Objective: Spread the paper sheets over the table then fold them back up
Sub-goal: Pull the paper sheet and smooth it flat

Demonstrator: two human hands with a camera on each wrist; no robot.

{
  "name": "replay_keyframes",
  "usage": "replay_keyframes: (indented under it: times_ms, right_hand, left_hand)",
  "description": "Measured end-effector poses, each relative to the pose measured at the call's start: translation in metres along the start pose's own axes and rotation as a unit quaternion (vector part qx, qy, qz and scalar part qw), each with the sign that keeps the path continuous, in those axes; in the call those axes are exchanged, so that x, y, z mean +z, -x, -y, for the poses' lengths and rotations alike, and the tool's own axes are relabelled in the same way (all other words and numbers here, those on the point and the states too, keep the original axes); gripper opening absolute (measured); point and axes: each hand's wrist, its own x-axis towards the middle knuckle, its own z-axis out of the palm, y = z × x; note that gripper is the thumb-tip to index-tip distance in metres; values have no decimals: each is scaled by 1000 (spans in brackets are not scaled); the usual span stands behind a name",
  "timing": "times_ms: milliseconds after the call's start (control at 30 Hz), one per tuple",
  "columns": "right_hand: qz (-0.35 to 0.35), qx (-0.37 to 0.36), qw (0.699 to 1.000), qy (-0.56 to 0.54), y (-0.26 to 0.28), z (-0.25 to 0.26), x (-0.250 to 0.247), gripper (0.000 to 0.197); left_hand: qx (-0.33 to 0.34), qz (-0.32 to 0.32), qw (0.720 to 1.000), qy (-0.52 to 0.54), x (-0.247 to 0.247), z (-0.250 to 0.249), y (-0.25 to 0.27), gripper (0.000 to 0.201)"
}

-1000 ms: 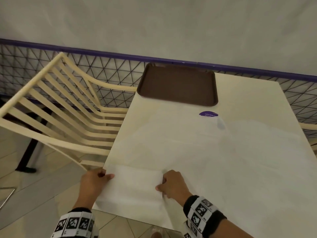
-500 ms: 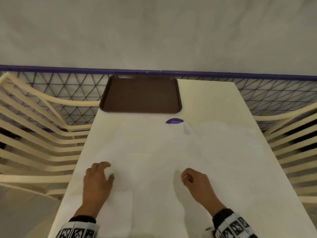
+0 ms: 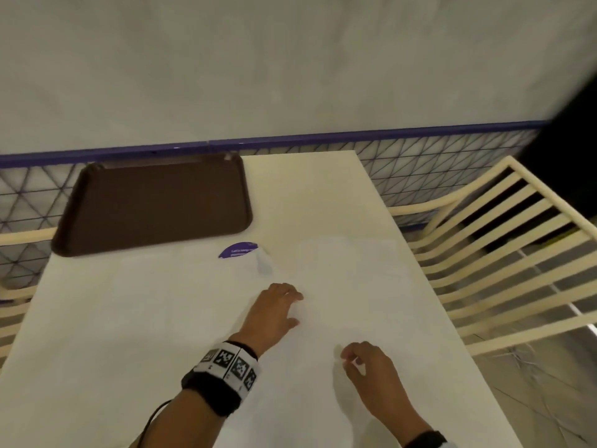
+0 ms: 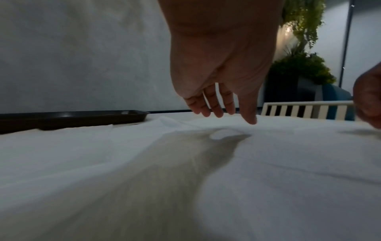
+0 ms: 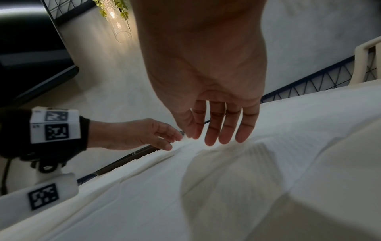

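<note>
Thin white paper sheets lie unfolded over the near part of the table, one on the left (image 3: 145, 318) and one on the right (image 3: 371, 286), with faint creases. My left hand (image 3: 295, 310) hovers just above the middle where they meet, fingers relaxed and holding nothing; the left wrist view shows the same hand (image 4: 226, 115) with fingertips pointing down at the paper (image 4: 144, 163). My right hand (image 3: 347, 357) is nearer to me over the right sheet, empty. Seen from the right wrist, that hand (image 5: 216, 138) has straight fingers a little above the paper (image 5: 268, 163).
A brown tray (image 3: 155, 205) sits at the table's far left, with a purple round sticker (image 3: 239, 249) just in front of it. Bare table (image 3: 307, 195) shows at the far right. Cream slatted chairs stand on the right (image 3: 500, 253) and the left (image 3: 13, 302). A mesh railing runs behind.
My hands let go of the left sheet's near edge, which now lies flat. Both hands have shifted rightwards towards the right sheet, and the view has swung right.
</note>
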Motion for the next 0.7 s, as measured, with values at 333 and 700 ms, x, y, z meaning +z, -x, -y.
replay_keyframes:
  times_ms: [333, 700]
  right_hand:
    - [13, -38, 999, 4, -10, -20, -18, 17]
    - [-125, -216, 952, 175, -54, 70, -38, 29]
  left_hand:
    - [43, 25, 999, -11, 17, 3, -12, 20]
    - [50, -114, 990, 63, -42, -50, 20, 14]
